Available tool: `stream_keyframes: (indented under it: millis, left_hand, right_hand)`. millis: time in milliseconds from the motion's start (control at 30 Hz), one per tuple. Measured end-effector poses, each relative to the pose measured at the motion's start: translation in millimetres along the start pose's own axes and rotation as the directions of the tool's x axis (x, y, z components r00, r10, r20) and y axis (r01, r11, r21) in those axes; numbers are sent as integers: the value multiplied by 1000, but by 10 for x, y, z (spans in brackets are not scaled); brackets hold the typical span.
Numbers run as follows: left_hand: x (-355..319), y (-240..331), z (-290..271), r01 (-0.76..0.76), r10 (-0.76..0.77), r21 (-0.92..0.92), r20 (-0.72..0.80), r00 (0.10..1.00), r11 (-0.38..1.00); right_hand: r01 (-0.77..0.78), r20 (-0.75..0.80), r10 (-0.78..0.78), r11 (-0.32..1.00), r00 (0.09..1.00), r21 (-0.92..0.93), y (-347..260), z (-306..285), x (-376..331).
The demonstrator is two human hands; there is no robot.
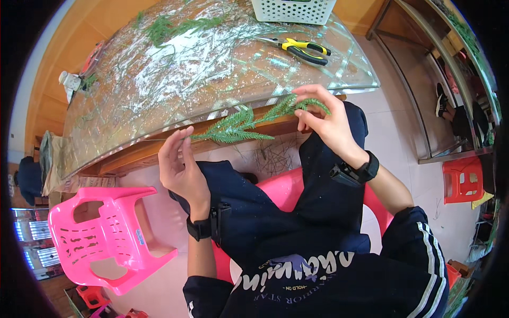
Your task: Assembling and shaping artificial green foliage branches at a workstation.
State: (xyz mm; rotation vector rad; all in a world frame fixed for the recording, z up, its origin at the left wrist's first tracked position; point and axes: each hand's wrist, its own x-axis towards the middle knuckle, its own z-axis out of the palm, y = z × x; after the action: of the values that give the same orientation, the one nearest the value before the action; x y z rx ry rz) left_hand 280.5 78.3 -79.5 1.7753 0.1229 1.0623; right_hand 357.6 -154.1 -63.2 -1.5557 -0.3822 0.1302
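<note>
Here both hands, left hand (180, 167) and right hand (323, 119), are pinching the green sprig (249, 124) with closed fingers; pulling toward three o'clock could snap its thin stem.

A small home workshop for making artificial greenery.

A glass-topped wooden table (159, 100) is strewn with loose green sprigs (164, 26) and cut bits, with yellow-handled pliers (302, 50) and a white plastic basket (294, 10) near its far edge. Pink plastic chairs (106, 233) and a red stool (464, 180) stand on a pale tiled floor (392, 132). A metal rack (424, 79) runs along the right side, and more green material lies piled by it. The furniture is cheap and domestic, not industrial.
</note>
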Motion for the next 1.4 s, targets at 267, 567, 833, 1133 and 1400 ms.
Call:
stream_keyframes:
  millis: [267, 567, 833, 1133, 1400]
  left_hand:
    - [68, 56, 4, -47, 40, -72, -89, 995, 996]
    - [92, -35, -38, 274, -323, -348, -90, 942, 897]
    - [21, -25, 21, 370, -335, -182, 196, 922, 911]
    - [-159, -82, 160, 205, -220, 78, 309, 925, 976]
    - [-85, -31, 98, 136, -196, 242, 244, 950, 961]
  right_hand:
    - [-113, 23, 115, 992, 993, -60, 113, -19, 19]
    - [-223, 60, 221, 974, 973, 35, 239, -28, 11]
    - [-110, -33, 113, 991, 993, 81, 311, -20, 8]
    - [-8, -139, -18, 983, 990, -183, 467, 7, 23]
    - [233, -118, -328, 842, 937, -487, 314, -86, 12]
